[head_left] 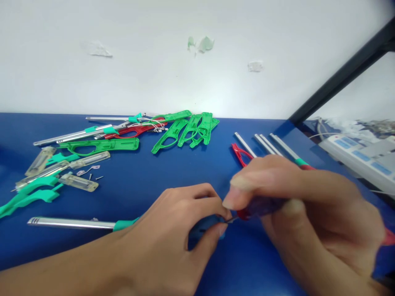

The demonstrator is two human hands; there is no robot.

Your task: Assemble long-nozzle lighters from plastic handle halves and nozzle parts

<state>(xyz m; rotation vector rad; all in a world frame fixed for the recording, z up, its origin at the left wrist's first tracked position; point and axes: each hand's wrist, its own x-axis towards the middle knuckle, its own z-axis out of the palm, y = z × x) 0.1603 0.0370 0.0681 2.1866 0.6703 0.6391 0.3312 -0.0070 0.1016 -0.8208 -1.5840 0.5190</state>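
My left hand [173, 230] is closed around the blue handle of a long-reach lighter [74, 223]. The lighter lies low over the table, its silver tube and green collar pointing left. Most of the handle is hidden under my palm and fingers. A screwdriver [262, 206] with a red and dark see-through grip is pinched in my right hand [317, 218]. Its thin shaft points left, and the tip is by my left thumb and fingertips at the handle's end. Whether the tip sits in a screw is hidden.
Green handle halves [173, 135], silver tubes [74, 135] and red handles [132, 130] lie at the back of the blue table [185, 170]. Clear fuel tanks [78, 181], green triggers [37, 197] and small screws [99, 177] are left. Several tubes [267, 144] lie right, near a power strip [361, 158].
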